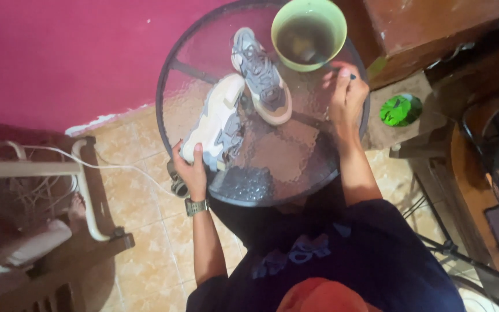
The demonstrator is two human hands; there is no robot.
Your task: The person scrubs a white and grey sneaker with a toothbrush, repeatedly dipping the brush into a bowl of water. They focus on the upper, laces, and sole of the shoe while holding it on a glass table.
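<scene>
Left hand [190, 169] grips the near end of a pale sneaker [216, 122]: thumb lies on top of the sole edge, the other fingers curl under and around it, closed on the shoe. Sneaker lies on its side on the round glass table [272, 167], running up and away from the left fingers toward the table centre. A watch [196, 205] sits on the left wrist.

Right hand [346, 95] is closed around a thin handle with a blue tip [353, 75] that sticks out just past the knuckles; the handle's other end [313, 58] goes into the green bowl [308, 33]. What sort of tool it is cannot be told. Bowl stands on the far side of the table, just beyond the right fingers, with dark liquid inside.

A second sneaker [261, 75], grey with a tan sole, lies between the two hands, left of the right fingers and touching the pale sneaker's far end, just beside the bowl.

Right of the right hand, off the table, a green round object [400, 110] rests on a low surface. Tiled floor [145, 248] below the table, white cable [116, 170] left of the left hand, magenta wall [59, 58] behind.
</scene>
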